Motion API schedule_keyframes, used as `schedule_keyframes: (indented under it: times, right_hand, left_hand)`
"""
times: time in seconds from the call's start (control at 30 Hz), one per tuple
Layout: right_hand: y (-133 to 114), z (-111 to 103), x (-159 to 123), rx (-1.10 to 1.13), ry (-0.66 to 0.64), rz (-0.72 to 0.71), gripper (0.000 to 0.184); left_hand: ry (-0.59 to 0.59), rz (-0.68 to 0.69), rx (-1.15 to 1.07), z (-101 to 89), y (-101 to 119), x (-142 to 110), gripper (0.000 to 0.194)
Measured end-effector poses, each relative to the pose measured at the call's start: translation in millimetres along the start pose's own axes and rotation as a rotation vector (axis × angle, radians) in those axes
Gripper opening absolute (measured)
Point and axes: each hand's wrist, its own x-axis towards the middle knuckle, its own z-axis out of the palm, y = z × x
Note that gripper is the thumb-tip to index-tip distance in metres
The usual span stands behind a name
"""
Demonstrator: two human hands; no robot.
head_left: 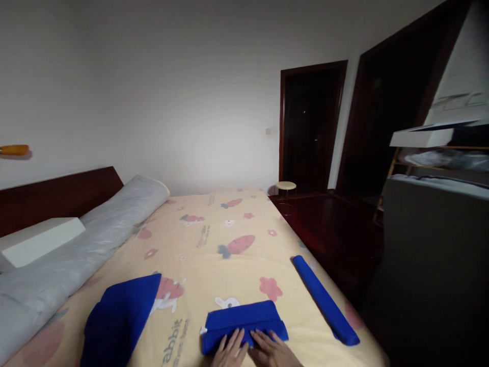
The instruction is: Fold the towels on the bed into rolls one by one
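A folded blue cloth (244, 317) lies on the bed right in front of me, with a small white tag at its left edge. My left hand (230, 350) rests flat on its near part, fingers stretched out. Beside it my right hand (273, 350) also lies flat on the cloth, fingers extended and pressing down. To the left is another blue cloth (121, 316), loosely spread and cut off by the lower edge of the view. A long, narrow blue roll or folded strip (324, 300) lies at the right, near the bed's edge.
The yellow bed sheet (214, 275) has carrots and rabbits on it. A grey rolled bedding piece (114, 224) and a white box (46, 239) lie along the headboard (61, 188). Beyond are a round stool (286, 185), a dark door (311, 132) and, right, a loaded shelf (439, 158).
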Motion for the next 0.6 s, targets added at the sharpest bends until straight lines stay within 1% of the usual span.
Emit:
schedule_keyframes:
  times: [0.1, 0.17, 0.23, 0.3, 0.4, 0.47, 0.53, 0.6]
  right_hand:
    - [6, 2, -5, 0.058, -0.049, 0.082, 0.041]
    - [15, 2, -9, 0.049, -0.089, 0.206, 0.040]
    - [25, 3, -12, 0.008, -0.128, 0.341, 0.038]
    - [34, 3, -14, -0.043, -0.156, 0.425, 0.038]
    - [41, 0, -18, -0.093, -0.176, 0.476, 0.039]
    - [42, -3, -20, -0.086, -0.175, 0.486, 0.039]
    - [41, -7, -22, -0.064, -0.165, 0.478, 0.039]
    - [40, -10, -23, -0.051, -0.143, 0.469, 0.038]
  left_hand:
    - [-0.003, 0.020, 0.020, 10.0, -8, 2, 0.048]
    - [0.021, 0.022, 0.046, 9.6, -21, -3, 0.043]
    - [0.066, -0.007, 0.066, 2.2, -32, -11, 0.041]
    - [0.097, -0.059, 0.075, -10.5, -39, -21, 0.042]
    - [0.092, -0.123, 0.066, -30.4, -41, -34, 0.045]
    - [0.077, -0.156, 0.066, -37.7, -41, -40, 0.042]
    - [0.096, -0.179, 0.074, -37.8, -43, -42, 0.037]
    - [0.140, -0.187, 0.072, -33.4, -47, -42, 0.033]
